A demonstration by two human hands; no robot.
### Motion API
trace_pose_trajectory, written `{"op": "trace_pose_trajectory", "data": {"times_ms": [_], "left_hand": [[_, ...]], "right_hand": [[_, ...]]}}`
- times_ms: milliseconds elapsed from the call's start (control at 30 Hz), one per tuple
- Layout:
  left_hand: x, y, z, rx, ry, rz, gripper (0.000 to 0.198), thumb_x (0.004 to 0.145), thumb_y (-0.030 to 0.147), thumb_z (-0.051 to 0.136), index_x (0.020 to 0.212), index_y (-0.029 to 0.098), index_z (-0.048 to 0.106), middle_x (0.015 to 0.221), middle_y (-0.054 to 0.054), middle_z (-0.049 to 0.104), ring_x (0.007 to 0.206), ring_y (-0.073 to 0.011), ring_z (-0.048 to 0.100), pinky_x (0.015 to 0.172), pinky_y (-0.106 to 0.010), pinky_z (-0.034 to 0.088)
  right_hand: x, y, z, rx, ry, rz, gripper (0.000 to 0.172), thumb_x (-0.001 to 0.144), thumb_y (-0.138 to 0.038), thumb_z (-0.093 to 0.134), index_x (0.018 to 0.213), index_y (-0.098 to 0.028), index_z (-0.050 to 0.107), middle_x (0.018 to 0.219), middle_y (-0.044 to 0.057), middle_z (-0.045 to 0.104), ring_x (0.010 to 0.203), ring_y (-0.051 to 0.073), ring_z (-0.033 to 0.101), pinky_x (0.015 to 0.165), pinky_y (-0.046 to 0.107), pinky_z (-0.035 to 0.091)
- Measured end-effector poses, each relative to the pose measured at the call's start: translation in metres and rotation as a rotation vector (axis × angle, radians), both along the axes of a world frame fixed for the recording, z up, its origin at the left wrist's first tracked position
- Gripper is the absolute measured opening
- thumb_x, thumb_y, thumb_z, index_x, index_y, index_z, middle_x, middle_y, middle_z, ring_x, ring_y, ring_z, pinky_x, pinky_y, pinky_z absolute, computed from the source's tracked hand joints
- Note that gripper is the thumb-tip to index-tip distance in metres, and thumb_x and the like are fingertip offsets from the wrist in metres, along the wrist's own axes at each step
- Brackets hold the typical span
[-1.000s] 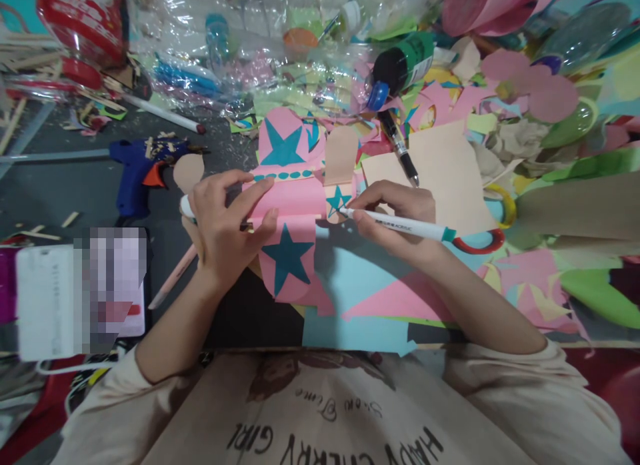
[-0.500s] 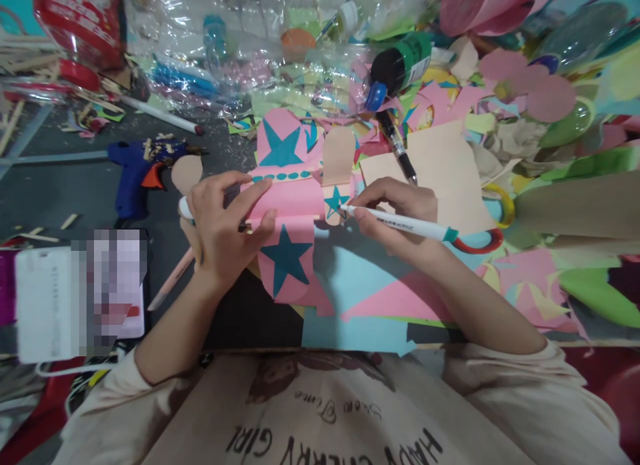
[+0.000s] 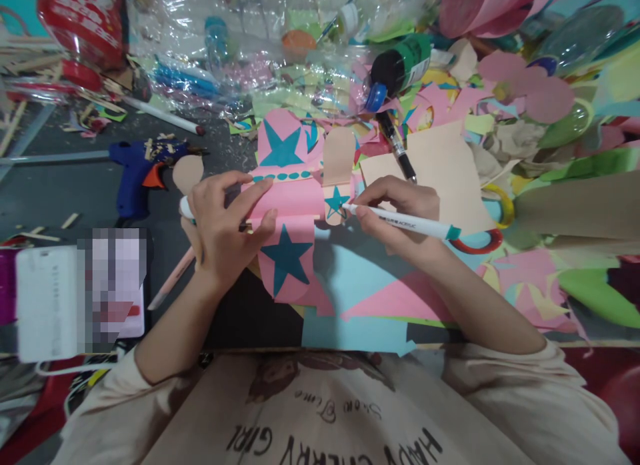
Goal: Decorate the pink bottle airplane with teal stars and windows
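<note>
My left hand [image 3: 225, 218] is wrapped over a pink paper craft model [image 3: 293, 201], with fingers and thumb on either side of its rounded middle. Teal stars decorate the model's upper pink flap [image 3: 280, 141] and lower pink flap [image 3: 287, 261]. A row of teal dots runs along a beige strip between them. At its right end is a beige rounded piece [image 3: 337, 158] bearing a smaller teal star [image 3: 337, 201]. My right hand [image 3: 400, 211] holds a white paint marker [image 3: 415, 223] with a teal end, its tip touching the small star.
A blue glue gun [image 3: 133, 178] lies left, above a phone [image 3: 123, 285] and a white box [image 3: 47, 305]. Red- and yellow-handled scissors [image 3: 480, 243], a black pen [image 3: 397, 148] and a green-and-black bottle [image 3: 403, 65] lie right among paper scraps. Clear plastic bottles [image 3: 250, 25] fill the back.
The marker tip has shifted very slightly over the small star, where more of the area looks teal. My left hand and the model stay in place.
</note>
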State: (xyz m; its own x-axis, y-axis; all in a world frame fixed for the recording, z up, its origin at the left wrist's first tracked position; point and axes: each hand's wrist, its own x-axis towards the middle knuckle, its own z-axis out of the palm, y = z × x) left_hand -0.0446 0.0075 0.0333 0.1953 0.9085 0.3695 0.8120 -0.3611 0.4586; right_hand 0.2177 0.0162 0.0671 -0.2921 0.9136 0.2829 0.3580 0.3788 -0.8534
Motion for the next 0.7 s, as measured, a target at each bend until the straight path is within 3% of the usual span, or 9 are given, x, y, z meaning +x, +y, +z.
{"op": "trace_pose_trajectory", "data": {"times_ms": [467,700], "left_hand": [[-0.0002,0.0,-0.002,0.011,0.01,0.016,0.034,0.091,0.043,0.059,0.124,0.039,0.068,0.119,-0.007,0.066,0.113,-0.0321,0.059,0.101,-0.055,0.041],[0.0013,-0.0004,0.0003,-0.001,0.014,0.021,0.034,0.091,0.043,0.059,0.122,0.037,0.069,0.119,-0.007,0.066,0.113,-0.0319,0.059,0.102,-0.054,0.042]], "right_hand": [[0.0011,-0.0003,0.0009,-0.017,-0.016,-0.014,0.021,0.091,-0.032,0.064,0.073,-0.02,0.062,0.063,-0.002,0.062,0.05,0.01,0.048,0.048,0.026,0.036],[0.0011,0.0004,0.0002,-0.006,-0.014,-0.021,0.016,0.087,-0.024,0.066,0.072,-0.021,0.061,0.061,-0.002,0.062,0.05,0.01,0.05,0.046,0.025,0.035]]}}
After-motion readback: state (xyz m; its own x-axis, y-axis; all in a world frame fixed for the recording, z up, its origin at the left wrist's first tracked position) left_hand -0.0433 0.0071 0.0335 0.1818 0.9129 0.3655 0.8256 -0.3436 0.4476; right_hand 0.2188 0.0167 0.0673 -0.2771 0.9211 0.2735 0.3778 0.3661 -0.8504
